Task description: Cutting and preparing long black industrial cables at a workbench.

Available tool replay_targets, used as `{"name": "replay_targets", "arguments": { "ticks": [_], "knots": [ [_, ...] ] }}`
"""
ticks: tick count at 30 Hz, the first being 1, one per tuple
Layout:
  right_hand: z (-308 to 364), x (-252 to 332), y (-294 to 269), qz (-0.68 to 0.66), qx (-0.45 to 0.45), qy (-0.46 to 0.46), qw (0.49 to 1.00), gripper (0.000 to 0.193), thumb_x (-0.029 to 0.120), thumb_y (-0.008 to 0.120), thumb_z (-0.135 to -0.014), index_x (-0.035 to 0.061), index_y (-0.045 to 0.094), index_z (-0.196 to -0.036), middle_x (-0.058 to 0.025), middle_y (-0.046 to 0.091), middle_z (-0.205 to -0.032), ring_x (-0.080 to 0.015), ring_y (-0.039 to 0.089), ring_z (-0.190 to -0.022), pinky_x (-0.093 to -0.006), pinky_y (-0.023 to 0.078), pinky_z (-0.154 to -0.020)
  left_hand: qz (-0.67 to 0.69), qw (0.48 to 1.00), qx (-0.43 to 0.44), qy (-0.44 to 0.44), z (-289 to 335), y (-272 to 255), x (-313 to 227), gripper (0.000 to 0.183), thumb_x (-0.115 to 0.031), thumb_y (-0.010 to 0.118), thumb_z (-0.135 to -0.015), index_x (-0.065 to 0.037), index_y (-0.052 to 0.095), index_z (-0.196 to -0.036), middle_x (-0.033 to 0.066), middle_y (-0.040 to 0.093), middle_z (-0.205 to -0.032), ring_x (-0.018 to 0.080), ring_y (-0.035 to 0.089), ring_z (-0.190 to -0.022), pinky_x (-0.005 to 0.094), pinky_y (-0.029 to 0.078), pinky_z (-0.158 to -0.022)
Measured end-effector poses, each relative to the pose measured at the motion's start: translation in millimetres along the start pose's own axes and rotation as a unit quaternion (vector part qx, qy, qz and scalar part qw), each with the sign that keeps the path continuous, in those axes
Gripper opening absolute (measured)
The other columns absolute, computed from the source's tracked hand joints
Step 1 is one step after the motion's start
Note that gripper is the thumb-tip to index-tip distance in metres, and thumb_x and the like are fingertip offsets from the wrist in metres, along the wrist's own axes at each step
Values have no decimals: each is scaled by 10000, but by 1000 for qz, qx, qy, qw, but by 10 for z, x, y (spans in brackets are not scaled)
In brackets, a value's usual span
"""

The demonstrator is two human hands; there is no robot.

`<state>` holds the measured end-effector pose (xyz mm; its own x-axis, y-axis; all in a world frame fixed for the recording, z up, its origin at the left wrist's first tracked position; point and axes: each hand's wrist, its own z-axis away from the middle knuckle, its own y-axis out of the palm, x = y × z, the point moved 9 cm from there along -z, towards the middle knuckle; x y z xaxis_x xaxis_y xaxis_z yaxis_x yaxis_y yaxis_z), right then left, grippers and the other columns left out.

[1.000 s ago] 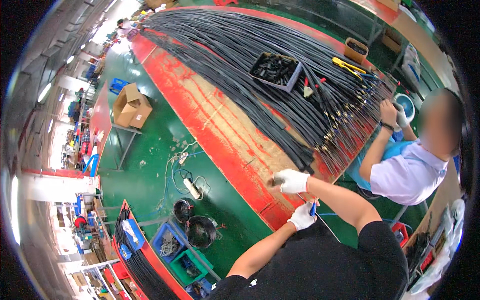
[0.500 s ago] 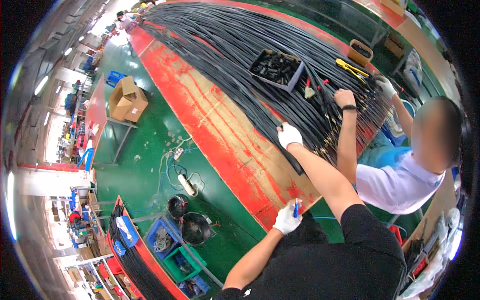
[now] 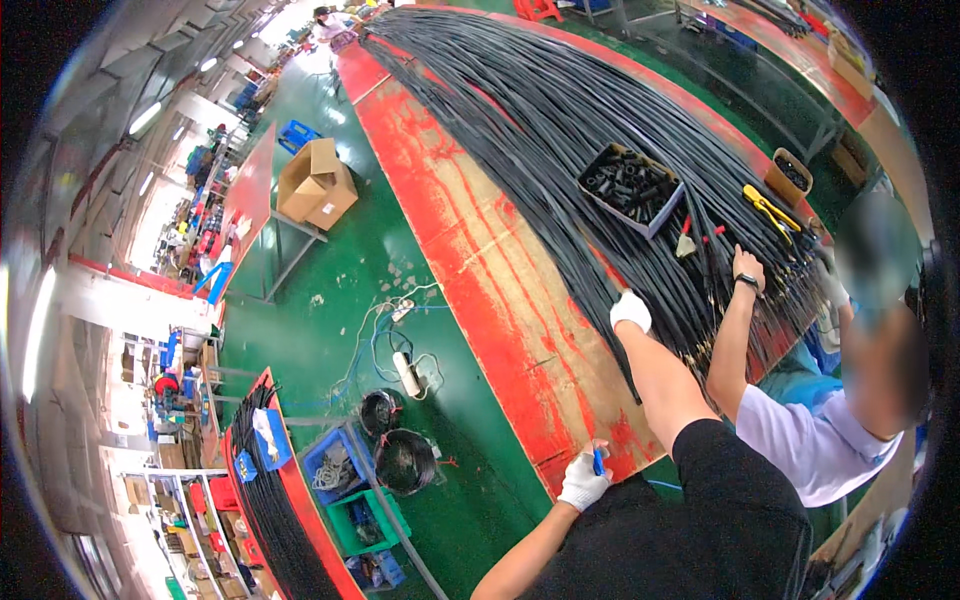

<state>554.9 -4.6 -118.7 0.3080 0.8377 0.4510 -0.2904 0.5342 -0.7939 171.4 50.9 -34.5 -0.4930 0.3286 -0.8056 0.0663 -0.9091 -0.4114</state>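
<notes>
My left hand, in a white glove, is closed round a small blue object beside the near end of the table. What kind of object it is does not show clearly. Farther up, my right hand, also gloved, rests on the edge of a wide spread of long black cables. Its fingers look curled, but what lies in them is hidden. Just beyond it, a narrow red strip shows between the cables. Brass-coloured tips stick out at the cables' near ends.
A co-worker's hand lies on the cables to the right. A box of black sleeves, yellow-handled pliers and a small brown box sit on them. The red table runs away; a power strip lies on the floor.
The whole view has shifted, so everything sits farther right and lower. My left hand still holds the blue object; my right hand stays at the cables' edge. The co-worker's near hand has opened out somewhat.
</notes>
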Motion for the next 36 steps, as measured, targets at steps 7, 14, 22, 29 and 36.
{"name": "replay_targets", "arguments": {
  "ticks": [7,14,22,29,36],
  "knots": [
    [-63,156,-221,-39,25,-54,997,342,250,614,-932,13,730,-1151,-262,726,-1215,-425,697,-1139,-469,551,-990,1,999,31,-38,-51,112,-5,580,-84,733,-837,-156,548,-1381,111,714,-1146,286,729,-1043,386,571,-911],
    [667,792,-752,-327,210,-152,909,358,251,729,-909,-14,742,-1149,-119,762,-1039,-215,685,-969,-347,517,-889,-5,999,2,46,-142,-45,-108,588,-100,729,-855,-164,542,-1409,117,718,-1132,284,733,-1042,389,573,-923],
    [2372,997,-985,-297,329,-217,870,323,285,710,-924,-11,740,-1051,-61,696,-890,-161,610,-862,-327,491,-816,161,979,-104,72,-401,-978,-140,539,53,628,-850,-105,576,-1362,0,604,-925,134,609,-771,304,533,-689],
    [2677,512,-190,-211,288,-204,911,284,293,690,-893,19,748,-945,-115,719,-850,-190,638,-807,-372,502,-736,244,965,-83,59,-211,-1452,-266,537,23,640,-891,-82,546,-1408,-17,562,-874,106,569,-737,272,489,-667],
    [3273,-482,910,-169,317,-159,919,331,351,738,-899,20,734,-905,-61,682,-813,-172,576,-684,-370,475,-645,121,985,-92,85,-29,-1423,248,531,-83,730,-927,-111,546,-1424,-11,581,-894,107,583,-755,290,519,-695]
  ]
}}
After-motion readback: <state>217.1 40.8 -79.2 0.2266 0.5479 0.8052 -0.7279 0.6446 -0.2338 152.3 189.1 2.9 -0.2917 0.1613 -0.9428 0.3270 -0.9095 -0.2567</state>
